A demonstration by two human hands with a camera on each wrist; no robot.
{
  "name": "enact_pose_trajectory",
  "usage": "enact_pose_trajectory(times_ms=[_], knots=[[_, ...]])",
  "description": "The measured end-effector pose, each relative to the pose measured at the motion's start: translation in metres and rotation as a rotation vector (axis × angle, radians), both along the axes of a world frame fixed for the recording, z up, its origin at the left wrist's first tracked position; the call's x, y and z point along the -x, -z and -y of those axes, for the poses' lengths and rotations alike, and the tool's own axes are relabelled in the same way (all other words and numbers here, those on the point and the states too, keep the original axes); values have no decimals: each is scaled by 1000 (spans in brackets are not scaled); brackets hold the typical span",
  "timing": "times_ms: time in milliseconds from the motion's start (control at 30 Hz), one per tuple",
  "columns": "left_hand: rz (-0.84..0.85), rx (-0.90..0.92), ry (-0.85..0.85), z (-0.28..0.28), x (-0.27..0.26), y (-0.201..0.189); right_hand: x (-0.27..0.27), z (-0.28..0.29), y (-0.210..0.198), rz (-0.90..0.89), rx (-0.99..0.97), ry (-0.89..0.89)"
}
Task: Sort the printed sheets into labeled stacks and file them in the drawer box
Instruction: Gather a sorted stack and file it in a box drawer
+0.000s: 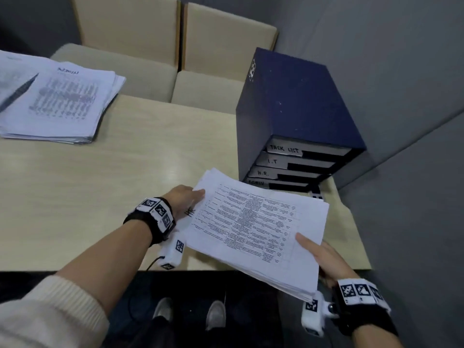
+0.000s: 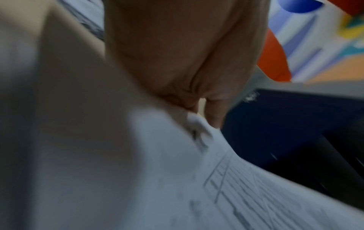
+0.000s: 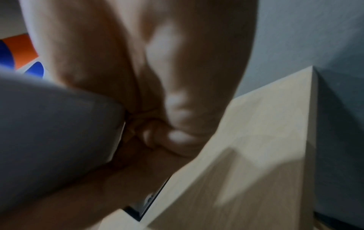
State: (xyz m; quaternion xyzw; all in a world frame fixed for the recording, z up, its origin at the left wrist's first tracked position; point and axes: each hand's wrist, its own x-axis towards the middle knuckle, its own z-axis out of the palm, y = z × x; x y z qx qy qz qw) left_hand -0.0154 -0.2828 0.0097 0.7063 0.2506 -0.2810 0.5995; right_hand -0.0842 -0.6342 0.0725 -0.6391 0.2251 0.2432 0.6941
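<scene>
Two hands held one stack (image 1: pixel 258 229) of printed sheets above the near edge of the table (image 1: pixel 100 187) in the head view. The left hand (image 1: pixel 184 197) gripped the stack's far left corner, thumb on top and the other fingers hidden beneath. The right hand (image 1: pixel 324 257) gripped the near right edge, thumb lying flat on the top sheet, remaining fingers under the paper. Just beyond the left fingertips stood the drawer box (image 1: pixel 296 109), dark blue, its four drawers closed and labelled; the top three read "TASK LIST", "I.T" and "H.R.", the lowest was unreadable. Well to the left of both hands another stack (image 1: pixel 62 104) lay on the table with a pen (image 1: pixel 17 92) across it.

From the left wrist, blurred, the left hand's fingers (image 2: pixel 213 113) curled around the paper corner (image 2: pixel 197 179), with the box (image 2: pixel 295 124) just past them.

From the right wrist, also blurred, the right hand's fingers (image 3: pixel 157 137) curled against the stack's underside (image 3: pixel 55 132), with the table (image 3: pixel 256 155) below.
</scene>
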Motion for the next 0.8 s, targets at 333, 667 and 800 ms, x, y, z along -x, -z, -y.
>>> enact_pose_trajectory(times_ms=[333, 667, 800], knots=[[36, -176, 246, 92, -12, -10, 9, 102, -19, 2, -22, 155], [230, 56, -85, 145, -29, -47, 0, 139, -43, 94, -12, 274], [274, 44, -235, 151, -41, -53, -5, 140, -43, 136, -33, 331]])
